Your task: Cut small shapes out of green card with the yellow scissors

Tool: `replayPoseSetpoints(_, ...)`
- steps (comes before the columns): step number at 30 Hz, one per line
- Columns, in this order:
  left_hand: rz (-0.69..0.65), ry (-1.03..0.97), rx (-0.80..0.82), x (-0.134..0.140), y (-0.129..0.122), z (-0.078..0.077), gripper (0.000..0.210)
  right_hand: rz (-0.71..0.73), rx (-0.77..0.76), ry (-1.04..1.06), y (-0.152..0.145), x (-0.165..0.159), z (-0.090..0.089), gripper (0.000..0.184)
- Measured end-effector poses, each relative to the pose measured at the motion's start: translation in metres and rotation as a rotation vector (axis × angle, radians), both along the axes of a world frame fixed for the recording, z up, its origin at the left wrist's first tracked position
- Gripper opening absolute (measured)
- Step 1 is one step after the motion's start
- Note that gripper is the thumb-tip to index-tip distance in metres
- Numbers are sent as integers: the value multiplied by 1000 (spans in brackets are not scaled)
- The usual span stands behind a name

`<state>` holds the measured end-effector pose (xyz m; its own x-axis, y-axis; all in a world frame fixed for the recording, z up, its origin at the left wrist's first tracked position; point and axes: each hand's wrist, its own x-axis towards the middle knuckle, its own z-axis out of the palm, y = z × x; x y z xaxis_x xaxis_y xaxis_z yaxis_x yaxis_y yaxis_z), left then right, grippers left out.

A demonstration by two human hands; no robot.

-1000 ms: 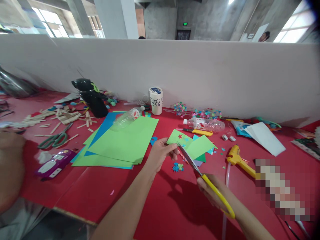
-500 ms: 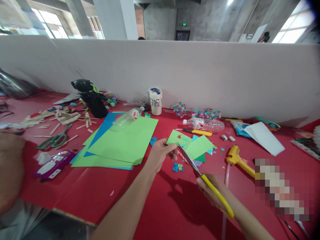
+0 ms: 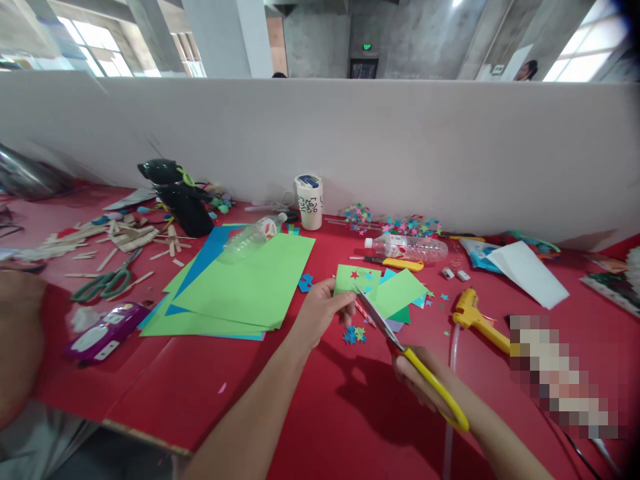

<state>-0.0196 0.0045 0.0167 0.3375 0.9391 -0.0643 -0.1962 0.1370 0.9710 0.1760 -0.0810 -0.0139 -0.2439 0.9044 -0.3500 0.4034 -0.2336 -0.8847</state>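
Note:
My left hand (image 3: pixel 320 312) pinches the lower left edge of a small light-green paper piece (image 3: pixel 345 277) between thumb and fingers. Red and blue stars show on that piece. Scissors with yellow handles (image 3: pixel 434 383) are in my right hand (image 3: pixel 413 379), whose fingers are partly hidden behind the handle. Their metal blades (image 3: pixel 376 313) point up and left, tips at the paper's lower edge near my left thumb. Whether they cut into it I cannot tell. Just right of the blades lies another green paper piece (image 3: pixel 404 288) over blue and dark-green scraps. Small blue and green stars (image 3: pixel 355 335) lie below.
Large green sheets (image 3: pixel 245 290) lie left, with a plastic bottle (image 3: pixel 250 237) on them. Behind are a white cup (image 3: pixel 309 203), a yellow cutter (image 3: pixel 397 264) and another bottle (image 3: pixel 413 248). A yellow glue gun (image 3: pixel 477 320) lies right. Another person's arm (image 3: pixel 20 340) is at the left edge.
The green piece in my left hand has turned slightly and sits a little lower, its top edge now nearly level. The scissors have hardly moved.

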Motion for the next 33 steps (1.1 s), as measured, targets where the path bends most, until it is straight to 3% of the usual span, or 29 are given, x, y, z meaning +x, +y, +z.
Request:
replayPoseSetpoints(6, -46, 55, 2, -7, 2, 0, 11, 135, 0, -92, 4, 6, 3, 52)
replayPoseSetpoints(13, -59, 94, -14, -8, 3, 1, 10, 5, -7, -120, -1, -2, 6, 50)
replayPoseSetpoints(19, -59, 87, -39, -7, 4, 2, 10, 75, -21, -105, 1, 1, 4, 47)
replayPoseSetpoints(27, -57, 71, -43, -7, 4, 0, 12, 63, -36, -80, 3, 1, 3, 48)
replayPoseSetpoints(33, -20, -16, -56, 2, 0, -2, 15, -47, -59, -5, -1, -6, 1, 55)
